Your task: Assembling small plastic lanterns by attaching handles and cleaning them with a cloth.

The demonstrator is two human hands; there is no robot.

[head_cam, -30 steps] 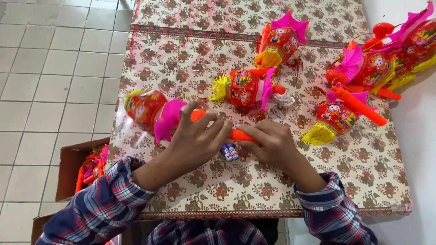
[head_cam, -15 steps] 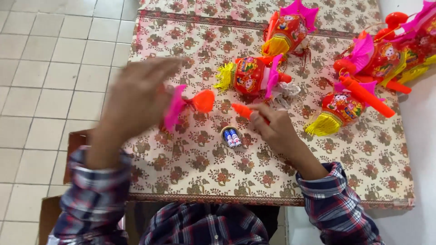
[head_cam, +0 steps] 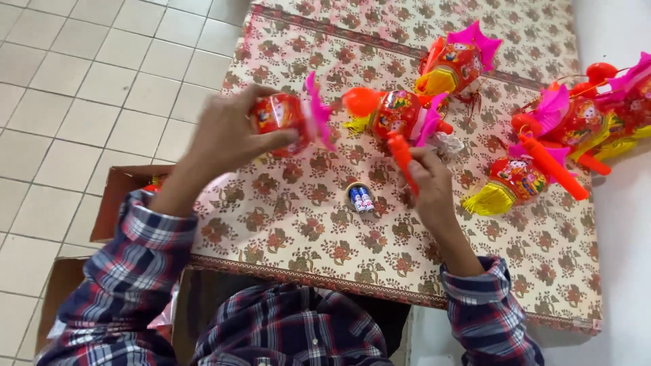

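- Beneath both our hands spreads the table (head_cam: pixel 285 224), covered in a cloth with a red-and-brown flower pattern; its near edge runs just above our plaid sleeves.
- Left of our left forearm, down on the tiled floor, stands an open cardboard box (head_cam: pixel 112 203) with something red and yellow inside, mostly hidden by the arm.
- Far to the right of our right hand, a heap of lanterns (head_cam: pixel 597 115) in red, pink and yellow lies at the table's edge.
- Just right of our right hand rests a red lantern with a yellow tassel (head_cam: pixel 508 186) and an orange stick lying across it.
- Above our right hand, well apart from it, sits another red lantern with pink fins (head_cam: pixel 456 64).
- Between our hands and a little above them lies a red toy lantern with an orange nose (head_cam: pixel 390 112) and pink fins.
- Our left hand (head_cam: pixel 227 132) is raised off the cloth, fingers wrapped around a red lantern body (head_cam: pixel 288 115) with a pink fin on its right side.
- Our right hand (head_cam: pixel 428 179) pinches the lower end of an orange-red handle stick (head_cam: pixel 401 156), which points up towards the lantern between the hands.
- Below and between the hands, on the cloth, lies a small round holder with two batteries (head_cam: pixel 359 198), touched by neither hand.
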